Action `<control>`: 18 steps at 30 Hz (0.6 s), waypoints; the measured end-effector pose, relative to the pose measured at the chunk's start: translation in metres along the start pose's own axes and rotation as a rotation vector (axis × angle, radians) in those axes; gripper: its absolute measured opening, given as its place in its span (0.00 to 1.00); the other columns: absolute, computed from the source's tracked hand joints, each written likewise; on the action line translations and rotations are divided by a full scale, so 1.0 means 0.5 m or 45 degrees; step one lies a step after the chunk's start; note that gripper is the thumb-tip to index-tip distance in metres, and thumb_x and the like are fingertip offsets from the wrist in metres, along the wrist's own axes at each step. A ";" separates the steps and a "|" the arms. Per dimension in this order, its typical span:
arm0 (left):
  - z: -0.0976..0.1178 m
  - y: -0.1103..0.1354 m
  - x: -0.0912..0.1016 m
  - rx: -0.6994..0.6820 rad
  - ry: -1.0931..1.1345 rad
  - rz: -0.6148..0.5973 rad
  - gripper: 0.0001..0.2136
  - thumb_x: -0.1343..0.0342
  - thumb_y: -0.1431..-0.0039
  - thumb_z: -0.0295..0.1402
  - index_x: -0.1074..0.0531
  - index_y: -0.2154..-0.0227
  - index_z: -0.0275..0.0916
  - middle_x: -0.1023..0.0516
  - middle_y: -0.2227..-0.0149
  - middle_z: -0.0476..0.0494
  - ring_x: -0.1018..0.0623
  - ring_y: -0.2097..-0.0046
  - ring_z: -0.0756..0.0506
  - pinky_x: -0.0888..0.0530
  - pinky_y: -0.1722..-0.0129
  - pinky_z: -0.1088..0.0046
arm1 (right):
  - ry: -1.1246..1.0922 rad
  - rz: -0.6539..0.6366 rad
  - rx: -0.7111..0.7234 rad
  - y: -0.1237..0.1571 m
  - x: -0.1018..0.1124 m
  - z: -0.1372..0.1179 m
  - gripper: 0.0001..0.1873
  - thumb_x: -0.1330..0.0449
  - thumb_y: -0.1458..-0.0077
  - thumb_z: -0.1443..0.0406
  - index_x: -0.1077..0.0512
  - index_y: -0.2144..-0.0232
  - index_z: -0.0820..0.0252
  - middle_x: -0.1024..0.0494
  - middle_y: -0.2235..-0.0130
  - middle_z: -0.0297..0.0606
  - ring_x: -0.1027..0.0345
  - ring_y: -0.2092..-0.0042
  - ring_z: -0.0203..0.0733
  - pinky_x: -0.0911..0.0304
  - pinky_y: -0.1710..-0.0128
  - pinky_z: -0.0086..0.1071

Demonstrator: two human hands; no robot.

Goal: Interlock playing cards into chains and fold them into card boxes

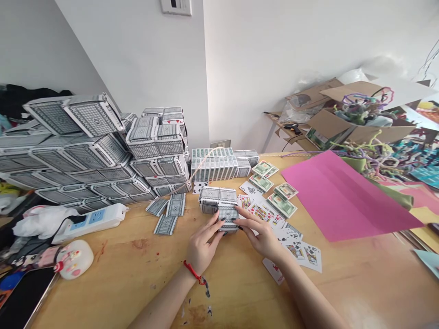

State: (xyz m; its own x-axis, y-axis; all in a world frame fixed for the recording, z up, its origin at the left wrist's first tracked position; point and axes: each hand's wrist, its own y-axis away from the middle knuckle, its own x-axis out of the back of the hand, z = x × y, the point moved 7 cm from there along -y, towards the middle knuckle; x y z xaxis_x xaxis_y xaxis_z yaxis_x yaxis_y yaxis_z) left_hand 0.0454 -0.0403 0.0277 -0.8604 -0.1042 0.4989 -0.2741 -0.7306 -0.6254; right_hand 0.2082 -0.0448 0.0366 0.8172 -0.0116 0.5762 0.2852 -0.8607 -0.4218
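Note:
My left hand (203,244), with a red string bracelet at the wrist, and my right hand (262,235) meet at a small box made of grey-backed playing cards (228,214) on the wooden table (137,274). Fingers of both hands press against its sides, left hand on the left, right hand on the right. Directly behind it stands a wider card box (217,197). Loose face-up cards (270,214) lie fanned under and beside my right hand. Several face-down cards (168,212) lie to the left.
A tall heap of card boxes (103,151) fills the back left. Card packs (219,167) line the wall, with green packs (274,192) nearby. A pink sheet (339,196), cardboard boxes of pipe cleaners (363,114), a power strip (92,219) and a dark tablet (20,297) surround the work spot.

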 end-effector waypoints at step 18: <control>0.007 -0.001 0.005 -0.063 -0.064 0.057 0.16 0.45 0.47 0.23 0.31 0.55 0.42 0.25 0.53 0.42 0.25 0.53 0.45 0.25 0.54 0.67 | 0.019 0.029 0.012 0.003 -0.012 0.004 0.12 0.49 0.44 0.70 0.31 0.59 0.56 0.36 0.44 0.45 0.39 0.45 0.45 0.36 0.50 0.40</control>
State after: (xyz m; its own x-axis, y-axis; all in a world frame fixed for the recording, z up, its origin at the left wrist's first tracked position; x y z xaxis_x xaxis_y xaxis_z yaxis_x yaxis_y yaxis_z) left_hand 0.0449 -0.0424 0.0312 -0.8501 -0.1706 0.4982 -0.2576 -0.6905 -0.6759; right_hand 0.2050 -0.0451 0.0311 0.8158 -0.0388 0.5770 0.2716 -0.8552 -0.4415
